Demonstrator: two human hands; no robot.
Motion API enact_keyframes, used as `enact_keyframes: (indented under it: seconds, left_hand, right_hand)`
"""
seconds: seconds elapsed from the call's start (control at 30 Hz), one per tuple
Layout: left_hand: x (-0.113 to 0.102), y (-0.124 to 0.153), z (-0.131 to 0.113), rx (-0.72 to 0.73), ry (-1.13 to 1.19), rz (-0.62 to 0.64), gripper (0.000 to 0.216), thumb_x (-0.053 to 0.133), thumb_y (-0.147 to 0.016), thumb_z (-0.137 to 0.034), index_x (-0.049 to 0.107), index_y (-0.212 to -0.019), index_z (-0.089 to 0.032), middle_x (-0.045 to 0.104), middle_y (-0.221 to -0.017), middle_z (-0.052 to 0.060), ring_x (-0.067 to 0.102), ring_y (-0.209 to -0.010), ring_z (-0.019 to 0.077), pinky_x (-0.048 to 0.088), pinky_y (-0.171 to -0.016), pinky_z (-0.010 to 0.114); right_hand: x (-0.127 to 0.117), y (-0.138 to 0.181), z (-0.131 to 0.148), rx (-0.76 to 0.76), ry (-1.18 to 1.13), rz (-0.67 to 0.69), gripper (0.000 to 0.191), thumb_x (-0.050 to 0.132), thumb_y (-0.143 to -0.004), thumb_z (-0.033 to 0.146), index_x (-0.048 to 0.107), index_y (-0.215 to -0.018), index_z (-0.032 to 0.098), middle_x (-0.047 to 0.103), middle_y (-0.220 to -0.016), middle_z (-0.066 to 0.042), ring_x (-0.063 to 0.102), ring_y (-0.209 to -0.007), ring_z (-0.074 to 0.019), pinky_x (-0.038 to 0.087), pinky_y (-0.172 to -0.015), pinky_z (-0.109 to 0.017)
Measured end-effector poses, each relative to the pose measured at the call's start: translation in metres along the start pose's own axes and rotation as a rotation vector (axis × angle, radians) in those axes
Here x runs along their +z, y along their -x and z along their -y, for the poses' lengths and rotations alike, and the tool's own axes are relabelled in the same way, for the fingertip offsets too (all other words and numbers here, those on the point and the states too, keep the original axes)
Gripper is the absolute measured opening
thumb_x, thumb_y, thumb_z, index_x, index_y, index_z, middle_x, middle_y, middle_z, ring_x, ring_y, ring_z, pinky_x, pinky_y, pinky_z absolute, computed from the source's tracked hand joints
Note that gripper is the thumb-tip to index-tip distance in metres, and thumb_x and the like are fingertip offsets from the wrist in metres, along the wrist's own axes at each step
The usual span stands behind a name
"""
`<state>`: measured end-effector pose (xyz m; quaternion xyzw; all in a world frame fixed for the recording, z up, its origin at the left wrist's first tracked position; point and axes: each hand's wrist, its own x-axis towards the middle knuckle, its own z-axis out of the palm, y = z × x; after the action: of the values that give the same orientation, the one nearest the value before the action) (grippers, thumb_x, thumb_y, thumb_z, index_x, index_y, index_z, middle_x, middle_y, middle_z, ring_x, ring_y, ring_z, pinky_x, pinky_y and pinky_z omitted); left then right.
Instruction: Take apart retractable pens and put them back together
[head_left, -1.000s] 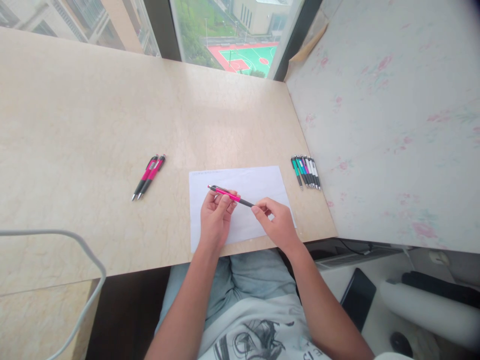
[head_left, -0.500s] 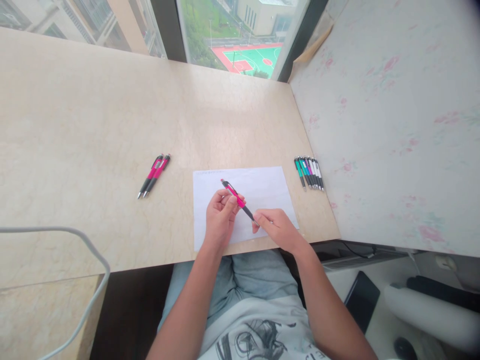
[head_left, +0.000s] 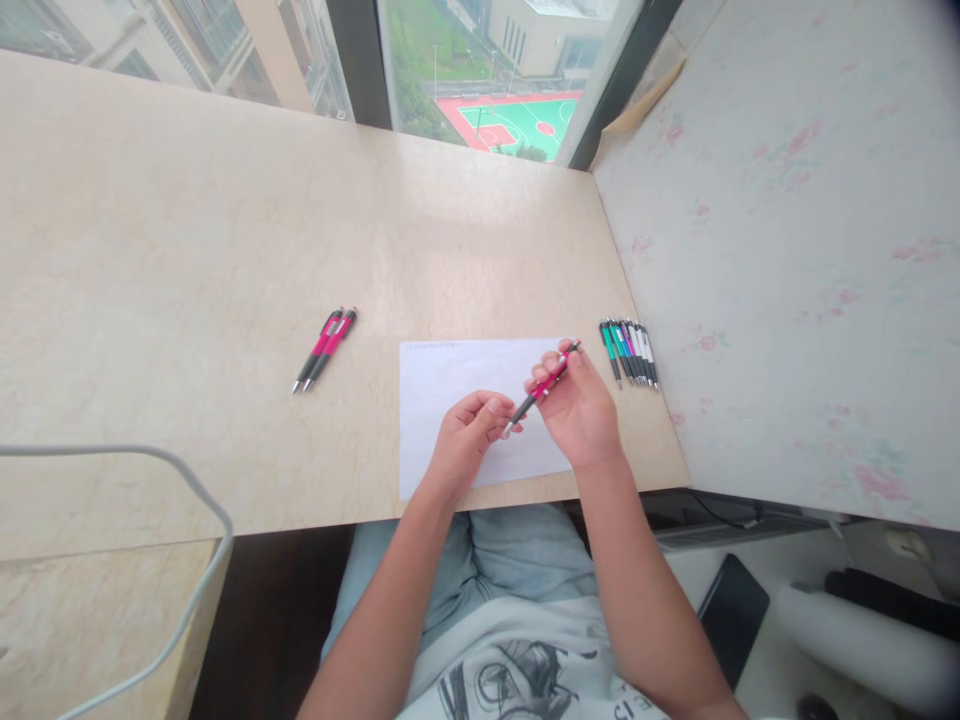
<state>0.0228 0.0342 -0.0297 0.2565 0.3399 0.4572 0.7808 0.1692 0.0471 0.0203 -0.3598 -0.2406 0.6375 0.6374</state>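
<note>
A pink retractable pen with a black grip point(head_left: 551, 382) slants over the paper, its silver tip pointing down and left. My right hand point(head_left: 589, 415) is wrapped round its upper part, thumb close to the top end. At the pen's lower end, my left hand point(head_left: 471, 435) is closed, with its fingertips at the black grip; how firmly they hold it is partly hidden. Under both hands lies a white sheet of paper point(head_left: 439, 385), with a faint line of writing along its top edge.
Two more pink pens point(head_left: 325, 348) lie side by side on the marbled tabletop point(head_left: 225, 250), left of the paper. Several green, purple and white pens point(head_left: 628, 352) form a row by the flowered wall point(head_left: 810, 250). A grey cable point(head_left: 187, 475) loops at the left.
The pink pen has gone from my left hand's hold into my right hand, and now tilts the other way. My left fingers have shifted to its tip end. The view has shifted slightly.
</note>
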Motion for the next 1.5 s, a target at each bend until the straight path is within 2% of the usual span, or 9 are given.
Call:
enact_keyframes:
  seconds: [0.1,0.2,0.3,0.43,0.73,0.93,1.27,1.5]
  left_hand:
    - [0.000,0.000,0.000,-0.019,0.042,-0.013,0.028,0.070,-0.085,-0.043,0.068,-0.093,-0.015,0.076,-0.090,0.009,0.069,-0.077,0.0145,0.049,-0.071,0.025]
    - [-0.001,-0.001,0.001,-0.026,0.069,-0.015,0.028,0.069,-0.086,-0.043,0.067,-0.095,-0.016,0.076,-0.091,0.010,0.070,-0.080,0.0158,0.050,-0.075,0.026]
    - [-0.003,-0.002,0.001,-0.024,0.076,-0.004,0.028,0.068,-0.087,-0.042,0.067,-0.095,-0.015,0.076,-0.092,0.010,0.070,-0.081,0.0164,0.051,-0.077,0.027]
    - [-0.003,-0.002,0.001,-0.020,0.074,0.006,0.027,0.066,-0.088,-0.041,0.066,-0.098,-0.015,0.075,-0.095,0.011,0.070,-0.083,0.0172,0.051,-0.077,0.028]
    - [-0.001,-0.001,0.000,-0.010,0.077,0.008,0.026,0.066,-0.088,-0.040,0.067,-0.095,-0.015,0.075,-0.092,0.010,0.069,-0.082,0.0166,0.051,-0.079,0.028]
    - [-0.001,-0.002,0.000,-0.022,0.076,0.000,0.027,0.067,-0.087,-0.040,0.067,-0.096,-0.015,0.075,-0.093,0.011,0.070,-0.083,0.0170,0.051,-0.079,0.027]
    - [-0.001,-0.001,-0.001,-0.025,0.076,0.001,0.027,0.067,-0.088,-0.041,0.067,-0.096,-0.015,0.075,-0.093,0.010,0.070,-0.083,0.0167,0.051,-0.079,0.028]
    - [-0.001,-0.001,-0.001,-0.030,0.066,0.003,0.025,0.068,-0.086,-0.039,0.067,-0.096,-0.016,0.075,-0.093,0.010,0.070,-0.083,0.0170,0.050,-0.078,0.028]
  right_hand:
    - [-0.009,0.005,0.027,0.001,-0.154,0.017,0.013,0.064,-0.090,0.035,0.057,-0.085,0.025,0.046,-0.064,0.007,0.040,-0.050,-0.0077,0.041,-0.048,-0.020]
    - [-0.018,0.010,0.044,-0.004,-0.229,0.038,0.035,0.061,-0.089,0.038,0.041,-0.065,0.022,0.030,-0.052,0.009,0.026,-0.043,-0.0078,0.031,-0.041,-0.020]
    - [-0.025,0.013,0.047,-0.023,-0.302,0.014,0.036,0.061,-0.084,0.029,0.032,-0.063,0.022,0.026,-0.048,0.010,0.019,-0.041,-0.0079,0.027,-0.039,-0.021]
    - [-0.030,0.013,0.044,-0.048,-0.342,-0.012,0.034,0.064,-0.081,0.027,0.034,-0.067,0.023,0.029,-0.049,0.010,0.023,-0.041,-0.0078,0.027,-0.039,-0.020]
    - [-0.034,0.014,0.045,-0.066,-0.401,0.022,0.033,0.063,-0.082,0.025,0.033,-0.069,0.023,0.031,-0.049,0.011,0.026,-0.041,-0.0072,0.025,-0.039,-0.021]
    - [-0.034,0.013,0.043,-0.068,-0.422,0.024,0.036,0.066,-0.085,0.031,0.034,-0.070,0.024,0.031,-0.049,0.011,0.028,-0.041,-0.0070,0.027,-0.039,-0.021]
    - [-0.034,0.013,0.041,-0.100,-0.276,-0.088,0.027,0.061,-0.083,0.030,0.039,-0.068,0.025,0.027,-0.047,0.011,0.017,-0.039,-0.0091,0.023,-0.036,-0.023]
    - [-0.032,0.015,0.040,-0.132,-0.290,-0.037,0.026,0.064,-0.087,0.033,0.044,-0.072,0.025,0.031,-0.050,0.010,0.021,-0.040,-0.0086,0.025,-0.038,-0.021]
